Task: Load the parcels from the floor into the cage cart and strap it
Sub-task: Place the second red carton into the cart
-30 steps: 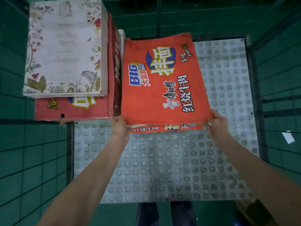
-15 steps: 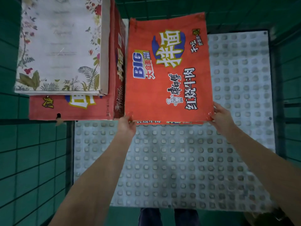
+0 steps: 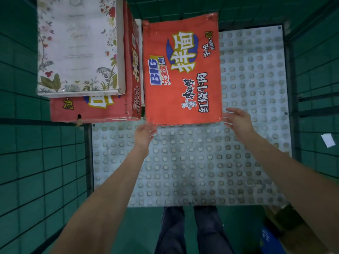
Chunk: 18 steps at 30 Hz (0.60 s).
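Two hands hover at the near edge of the orange noodle carton (image 3: 182, 70), both with fingers relaxed and spread, neither grasping anything. The left hand (image 3: 145, 133) sits at the carton's 7 o'clock corner, palm turned up, fingertips just under or against the edge; whether they touch it cannot be told. The right hand (image 3: 238, 120) is at the carton's 5 o'clock corner, fingers reaching toward the edge, very close to it or just brushing.

That carton lies flat on the studded grey floor plate (image 3: 192, 162) of the cage cart, printed face up, in the far half of the plate. At its 9 o'clock, just beside it, stands a taller red carton (image 3: 102, 109) of the same brand, and a white floral box (image 3: 77, 46) rests on top of that one, reaching toward the far left corner. A thin pale edge shows in the narrow gap between the two red cartons.

Green wire mesh walls (image 3: 42, 162) close the cart on the left, the far side and the right. At 3 o'clock, outside the right mesh, a small white scrap (image 3: 328, 140) lies on the green floor. At 6 o'clock the person's dark trouser legs (image 3: 192, 230) stand at the plate's near edge, and at 5 o'clock brown and blue shapes are too blurred to identify.
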Each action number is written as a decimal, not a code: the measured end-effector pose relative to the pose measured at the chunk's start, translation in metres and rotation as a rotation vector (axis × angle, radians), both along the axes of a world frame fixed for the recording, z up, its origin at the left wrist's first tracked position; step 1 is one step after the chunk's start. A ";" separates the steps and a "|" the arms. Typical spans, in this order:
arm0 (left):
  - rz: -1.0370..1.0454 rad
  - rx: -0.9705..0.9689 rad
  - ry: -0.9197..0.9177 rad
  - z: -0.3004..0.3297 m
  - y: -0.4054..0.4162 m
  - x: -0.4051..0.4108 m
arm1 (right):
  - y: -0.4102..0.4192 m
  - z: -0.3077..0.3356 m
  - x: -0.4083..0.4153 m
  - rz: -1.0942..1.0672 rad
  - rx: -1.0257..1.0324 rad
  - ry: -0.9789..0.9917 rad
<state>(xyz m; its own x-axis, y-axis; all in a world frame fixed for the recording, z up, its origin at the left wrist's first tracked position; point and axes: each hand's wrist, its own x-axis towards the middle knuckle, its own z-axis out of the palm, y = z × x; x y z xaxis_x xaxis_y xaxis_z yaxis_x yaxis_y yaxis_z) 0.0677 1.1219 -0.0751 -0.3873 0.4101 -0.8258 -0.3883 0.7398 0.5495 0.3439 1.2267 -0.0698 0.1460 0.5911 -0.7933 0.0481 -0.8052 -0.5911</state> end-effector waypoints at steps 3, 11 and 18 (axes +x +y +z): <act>-0.075 0.077 0.047 0.032 -0.019 0.010 | -0.025 0.039 -0.002 0.000 0.044 -0.005; -0.203 0.139 0.069 0.110 -0.091 0.040 | -0.134 0.112 0.002 -0.126 0.070 0.053; -0.301 0.157 0.095 0.140 -0.179 0.051 | -0.243 0.154 0.001 -0.138 0.052 0.059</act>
<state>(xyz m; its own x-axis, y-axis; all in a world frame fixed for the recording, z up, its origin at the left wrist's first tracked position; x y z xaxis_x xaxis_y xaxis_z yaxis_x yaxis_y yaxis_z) 0.1186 0.9428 0.0647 -0.3018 0.6364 -0.7099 -0.1074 0.7172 0.6885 0.3447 0.9833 0.0846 0.1824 0.6093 -0.7717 -0.0972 -0.7698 -0.6308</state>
